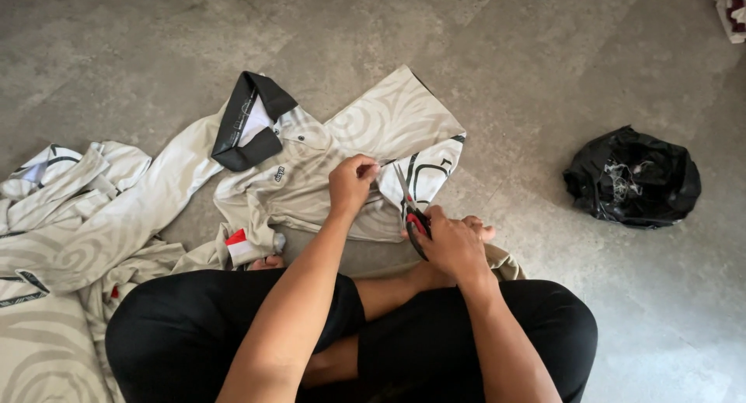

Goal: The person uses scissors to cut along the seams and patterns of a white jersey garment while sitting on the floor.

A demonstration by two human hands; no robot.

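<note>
A cream shirt (365, 131) with a swirl pattern and a black collar (250, 119) lies spread on the floor in front of my crossed legs. My left hand (351, 182) pinches a fold of the shirt's fabric and lifts it a little. My right hand (451, 244) grips black-and-red scissors (410, 209), whose blades point up into the fabric edge just right of my left hand. A black-striped sleeve part (427, 174) lies behind the blades.
More cream patterned fabric (70, 224) is piled at the left and under my left knee. A crumpled black plastic bag (633, 177) sits on the grey floor at the right. Another bit of cloth (730, 10) shows in the top right corner.
</note>
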